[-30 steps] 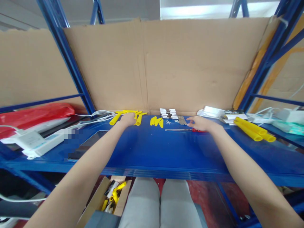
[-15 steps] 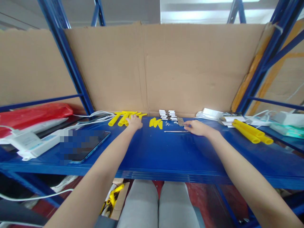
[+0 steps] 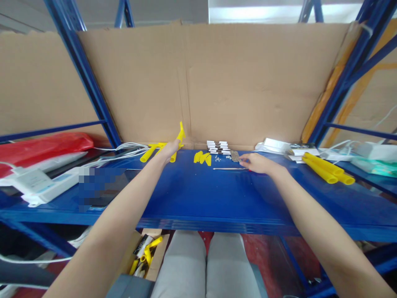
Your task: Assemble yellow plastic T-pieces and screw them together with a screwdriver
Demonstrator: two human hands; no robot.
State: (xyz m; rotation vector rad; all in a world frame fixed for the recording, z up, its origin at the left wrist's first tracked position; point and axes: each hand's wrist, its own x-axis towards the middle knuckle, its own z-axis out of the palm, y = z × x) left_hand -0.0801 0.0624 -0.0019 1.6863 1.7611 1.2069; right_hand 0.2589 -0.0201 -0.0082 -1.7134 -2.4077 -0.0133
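We see a blue tabletop (image 3: pixel 195 198) between blue metal posts (image 3: pixel 88 78). Behind it stands tall brown cardboard (image 3: pixel 242 82), which has a vertical crease. Above this cardboard we find a grey surface (image 3: pixel 170 12), and on its right a bright white light (image 3: pixel 263 12). Below, the floor (image 3: pixel 269 265) is red.

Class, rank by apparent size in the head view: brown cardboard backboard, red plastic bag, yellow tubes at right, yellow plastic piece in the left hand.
Brown cardboard backboard
Red bag
Yellow tubes
Yellow plastic piece, partly hidden by the left hand
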